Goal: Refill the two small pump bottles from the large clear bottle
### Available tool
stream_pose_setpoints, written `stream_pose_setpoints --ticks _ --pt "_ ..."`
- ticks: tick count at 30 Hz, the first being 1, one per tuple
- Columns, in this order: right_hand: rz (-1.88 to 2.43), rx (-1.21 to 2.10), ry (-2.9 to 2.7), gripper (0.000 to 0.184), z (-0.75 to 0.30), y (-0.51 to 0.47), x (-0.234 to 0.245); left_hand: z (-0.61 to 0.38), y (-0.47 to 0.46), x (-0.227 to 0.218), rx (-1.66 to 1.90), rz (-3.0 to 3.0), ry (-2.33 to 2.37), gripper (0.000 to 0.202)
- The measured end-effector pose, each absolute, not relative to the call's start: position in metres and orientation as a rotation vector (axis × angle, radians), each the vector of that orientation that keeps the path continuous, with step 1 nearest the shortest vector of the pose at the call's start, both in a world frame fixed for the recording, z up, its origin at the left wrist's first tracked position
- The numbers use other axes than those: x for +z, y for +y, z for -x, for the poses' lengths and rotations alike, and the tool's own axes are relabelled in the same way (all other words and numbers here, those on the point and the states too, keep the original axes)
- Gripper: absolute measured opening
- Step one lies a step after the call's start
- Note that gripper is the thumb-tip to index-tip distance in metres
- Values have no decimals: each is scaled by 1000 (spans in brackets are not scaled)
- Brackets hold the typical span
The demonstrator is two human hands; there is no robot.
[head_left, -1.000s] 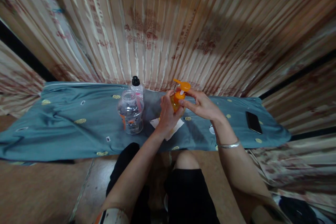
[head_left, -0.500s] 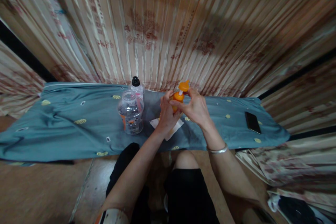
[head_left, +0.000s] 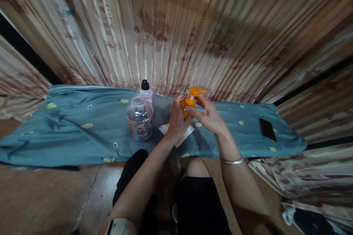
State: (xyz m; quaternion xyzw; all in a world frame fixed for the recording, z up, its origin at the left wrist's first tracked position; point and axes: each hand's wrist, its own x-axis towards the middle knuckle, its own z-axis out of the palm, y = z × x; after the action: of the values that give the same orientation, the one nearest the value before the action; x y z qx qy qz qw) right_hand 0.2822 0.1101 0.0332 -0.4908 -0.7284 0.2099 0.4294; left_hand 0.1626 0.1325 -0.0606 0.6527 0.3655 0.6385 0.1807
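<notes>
My left hand [head_left: 178, 117] is wrapped round a pump bottle [head_left: 184, 108] with a yellowish body. The bottle is tilted, its top leaning away from me and to the right. Its orange pump head [head_left: 195, 91] sits raised on a short white stem, the spout pointing right. Thumb and fingers of my right hand [head_left: 209, 114] close on the orange collar [head_left: 189, 101] below the stem. My left hand hides most of the bottle's body. Under my hands lies a white paper or cloth [head_left: 184, 136], partly covered.
Left of my hands stand a clear, open-topped plastic bottle [head_left: 141, 126] and, behind it, a pinkish bottle [head_left: 149, 95] with a black cap. A dark phone [head_left: 267, 130] lies at the right end of the blue-green cloth [head_left: 68, 143]. Pleated curtains [head_left: 165, 18] hang behind.
The pump head has turned, its spout swinging from pointing away to pointing right. My right hand has shifted slightly round the collar. My left hand still holds the bottle.
</notes>
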Motion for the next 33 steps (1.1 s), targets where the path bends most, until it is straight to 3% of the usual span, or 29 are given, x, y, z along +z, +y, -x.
stream_pose_setpoints --ticks 4,8,10,14,20,23,27,33 --pt "1276 506 -1756 46 -284 111 30 -164 133 -60 1827 -1847 1028 54" --pt "1407 319 -1666 57 -277 108 33 -164 135 -61 1846 -1863 1024 52" --pt "1332 398 -1728 63 -278 108 34 -165 135 -62 1863 -1871 1020 52" --pt "1183 597 -1816 47 -281 110 32 -164 134 -62 1845 -1863 1016 55" --pt "1421 282 -1645 45 -272 107 33 -162 136 -63 1841 -1886 1026 54" --pt "1338 319 -1720 51 -274 106 36 -163 137 -63 1872 -1889 1004 53" --pt "1212 419 -1851 37 -280 108 38 -164 136 -63 1843 -1887 1051 57" --pt "1378 144 -1747 34 -273 106 36 -165 136 -63 1870 -1910 1084 56"
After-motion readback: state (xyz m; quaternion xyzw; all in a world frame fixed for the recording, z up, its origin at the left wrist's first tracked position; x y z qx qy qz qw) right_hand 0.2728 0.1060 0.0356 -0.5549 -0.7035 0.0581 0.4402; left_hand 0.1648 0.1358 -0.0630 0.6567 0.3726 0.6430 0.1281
